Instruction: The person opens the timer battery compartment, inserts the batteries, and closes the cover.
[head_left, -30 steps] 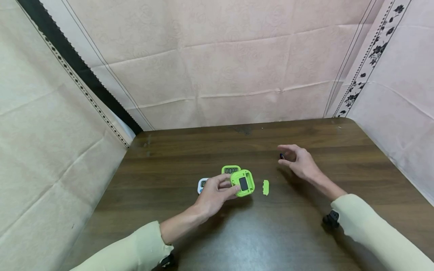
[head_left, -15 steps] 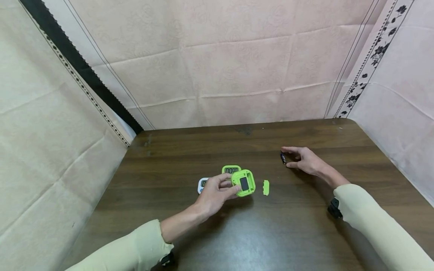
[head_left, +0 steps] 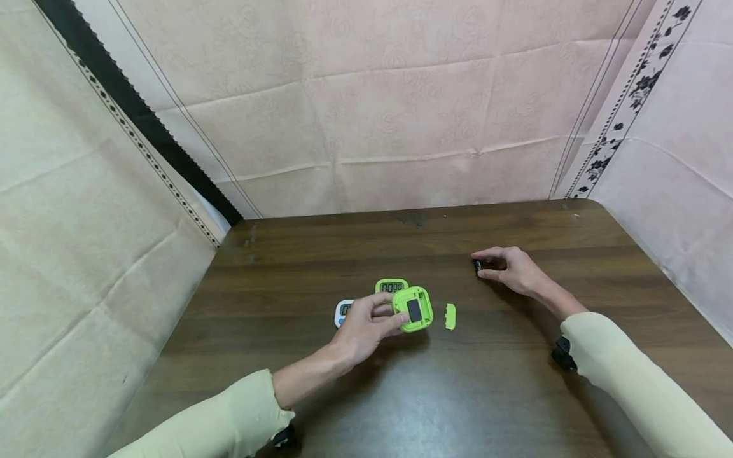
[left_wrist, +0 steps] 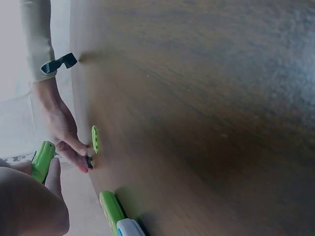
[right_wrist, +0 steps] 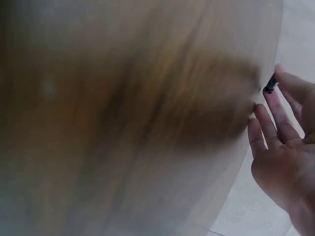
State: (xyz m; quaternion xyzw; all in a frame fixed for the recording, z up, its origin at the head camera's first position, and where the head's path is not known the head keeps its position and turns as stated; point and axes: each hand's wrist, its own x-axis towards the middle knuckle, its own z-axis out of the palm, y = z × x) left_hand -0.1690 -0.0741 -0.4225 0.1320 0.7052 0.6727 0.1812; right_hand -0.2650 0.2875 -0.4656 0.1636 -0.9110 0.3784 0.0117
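Note:
My left hand (head_left: 362,327) grips a lime-green digital timer (head_left: 413,310) by its left edge in the head view, thumb on the near face. The timer's back faces up, with a dark rectangle in the middle and an uncovered battery slot. Off to the right, my right hand (head_left: 511,272) pinches a small dark battery (head_left: 478,266) between thumb and fingertips, low over the table. The right wrist view also shows this battery (right_wrist: 271,83) at the fingertips. Between the hands lies a loose green battery cover (head_left: 450,317).
Behind my left hand, a second green timer (head_left: 392,286) lies with its display up. Beside it a white timer (head_left: 342,312) is partly hidden by the hand. The brown wooden table (head_left: 458,394) ends at a cloth-covered wall (head_left: 401,114).
My right hand has lowered toward the table and shifted slightly right, then a little back left, the battery still in its fingers. The left hand and its timer stay nearly still.

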